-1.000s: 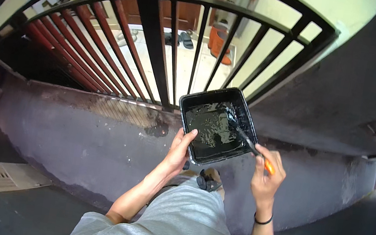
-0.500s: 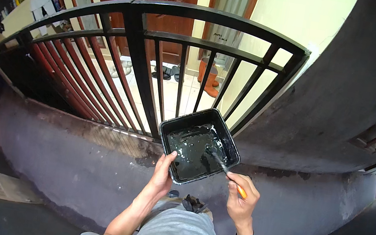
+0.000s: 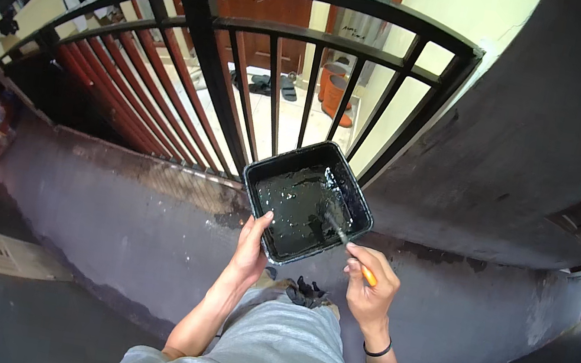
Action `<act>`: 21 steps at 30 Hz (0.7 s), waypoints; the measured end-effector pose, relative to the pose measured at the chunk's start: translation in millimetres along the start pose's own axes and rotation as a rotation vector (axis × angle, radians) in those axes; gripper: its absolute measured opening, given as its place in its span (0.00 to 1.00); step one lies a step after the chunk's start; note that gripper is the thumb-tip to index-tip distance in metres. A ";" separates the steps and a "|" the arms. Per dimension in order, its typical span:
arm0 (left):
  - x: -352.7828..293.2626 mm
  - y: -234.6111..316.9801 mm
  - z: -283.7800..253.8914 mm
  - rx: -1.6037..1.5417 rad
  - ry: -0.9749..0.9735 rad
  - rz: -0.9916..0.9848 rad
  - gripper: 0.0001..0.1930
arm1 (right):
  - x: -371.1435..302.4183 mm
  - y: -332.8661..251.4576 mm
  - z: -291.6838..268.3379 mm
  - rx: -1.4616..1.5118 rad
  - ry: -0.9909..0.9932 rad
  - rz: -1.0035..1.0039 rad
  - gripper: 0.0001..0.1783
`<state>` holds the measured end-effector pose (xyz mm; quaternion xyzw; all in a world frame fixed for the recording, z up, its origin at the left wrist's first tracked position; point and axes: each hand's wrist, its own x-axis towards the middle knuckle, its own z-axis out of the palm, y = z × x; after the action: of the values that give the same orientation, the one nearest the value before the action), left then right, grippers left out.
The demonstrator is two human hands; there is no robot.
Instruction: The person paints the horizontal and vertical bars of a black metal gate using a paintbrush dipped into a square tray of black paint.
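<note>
My left hand [image 3: 249, 244] grips a black square tub [image 3: 279, 256] by its near left side, thumb over the rim. Dark, glossy paint [image 3: 288, 215] coats the tub's floor and walls. In my right hand [image 3: 372, 280] is a paintbrush [image 3: 367, 274] with an orange handle end, closed between thumb and fingers. Its bristle end dips into the paint near the tub's right side, dark and hard to make out. Just beyond the tub stands a metal gate [image 3: 197, 25], its frame black and several bars on the left reddish brown.
A dark grey wall [image 3: 488, 166] rises on the right, beside the gate's end. Behind the bars are orange boots [image 3: 334, 98], dark sandals [image 3: 263, 86] and a wooden double door [image 3: 272, 2]. Grey pavement [image 3: 145, 250] lies around me.
My view has shifted slightly, so the gate sits higher in the picture. Both hands stay on the tub and brush, and the brush has moved a little inside the tub.
</note>
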<state>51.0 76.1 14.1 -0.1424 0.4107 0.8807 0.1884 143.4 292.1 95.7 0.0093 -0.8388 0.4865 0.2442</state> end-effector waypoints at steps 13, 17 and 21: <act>-22.9 -14.7 5.5 -0.037 0.070 0.068 0.22 | -10.5 26.4 0.6 0.209 -0.005 -0.017 0.10; -29.0 -12.9 -8.9 -0.018 0.139 0.116 0.22 | -5.6 18.3 19.5 0.182 -0.114 0.019 0.11; -29.0 1.2 -25.9 -0.059 0.150 0.150 0.23 | 2.5 10.6 38.9 0.181 -0.209 -0.047 0.12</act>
<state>78.8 49.0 10.5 -0.1822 0.4068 0.8910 0.0866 122.9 266.4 72.3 0.1017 -0.8120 0.5505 0.1649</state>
